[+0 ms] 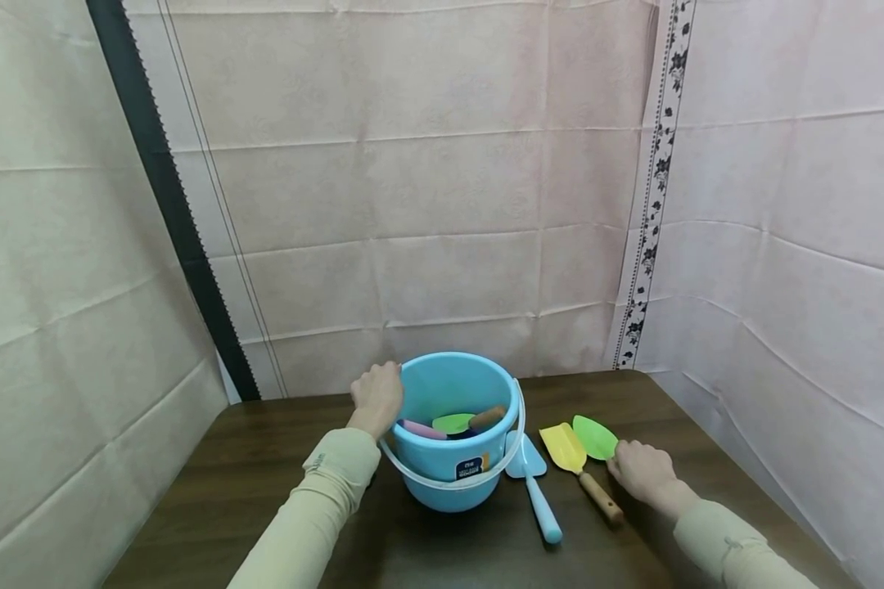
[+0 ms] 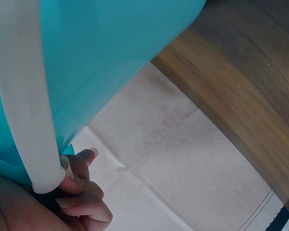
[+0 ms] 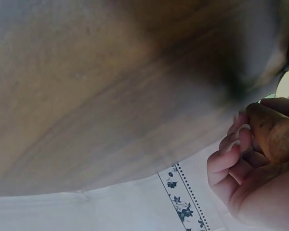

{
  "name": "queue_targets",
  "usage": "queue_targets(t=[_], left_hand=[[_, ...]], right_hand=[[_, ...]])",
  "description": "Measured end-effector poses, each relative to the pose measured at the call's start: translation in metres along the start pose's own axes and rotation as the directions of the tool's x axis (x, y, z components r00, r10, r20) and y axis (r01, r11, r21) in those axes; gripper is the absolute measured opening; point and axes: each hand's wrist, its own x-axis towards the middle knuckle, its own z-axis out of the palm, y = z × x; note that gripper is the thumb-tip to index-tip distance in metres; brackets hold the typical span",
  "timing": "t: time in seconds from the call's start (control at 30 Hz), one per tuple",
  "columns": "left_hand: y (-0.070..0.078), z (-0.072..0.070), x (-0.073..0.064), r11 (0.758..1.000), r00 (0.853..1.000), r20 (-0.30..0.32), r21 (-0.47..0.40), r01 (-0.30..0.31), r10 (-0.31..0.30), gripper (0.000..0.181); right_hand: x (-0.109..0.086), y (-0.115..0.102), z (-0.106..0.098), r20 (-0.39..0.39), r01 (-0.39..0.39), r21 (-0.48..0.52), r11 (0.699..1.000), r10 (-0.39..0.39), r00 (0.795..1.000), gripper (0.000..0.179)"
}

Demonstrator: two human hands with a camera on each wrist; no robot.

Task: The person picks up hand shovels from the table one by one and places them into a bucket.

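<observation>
A light-blue bucket (image 1: 426, 450) stands on the table with its pale handle (image 2: 21, 96) hanging down around it. My left hand (image 1: 378, 399) grips the bucket's rim at the left, fingers curled over the edge. Inside the bucket lie a purple handle (image 1: 422, 429), a green blade (image 1: 453, 423) and a wooden handle (image 1: 488, 418). To the right, my right hand (image 1: 642, 470) holds a green toy shovel (image 1: 593, 437); its wooden handle (image 3: 274, 132) sits within the curled fingers in the right wrist view. The shovel's blade points toward the back left.
Between bucket and right hand lie a blue shovel (image 1: 542, 509) and a yellow shovel (image 1: 564, 446) with a wooden handle, side by side on the dark wooden table (image 1: 265, 466). Pale cloth (image 1: 449, 188) hangs behind the table and along both sides.
</observation>
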Motion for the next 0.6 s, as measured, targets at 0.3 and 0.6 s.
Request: queue_targets(t=[0.3,0.6], left_hand=[[0.000,0.002,0.002,1.000,1.000,0.002,0.008,0.010,-0.010,0.033],[0.000,0.004,0.003,1.000,1.000,-0.012,0.012,0.002,-0.001,0.035]], right_hand=[[0.010,-0.002,-0.013,0.019,-0.013,0.024,1.000,0.013,1.000,0.028],[0.023,-0.008,-0.029,-0.026,-0.023,0.090,0.996,0.025,0.999,0.032]])
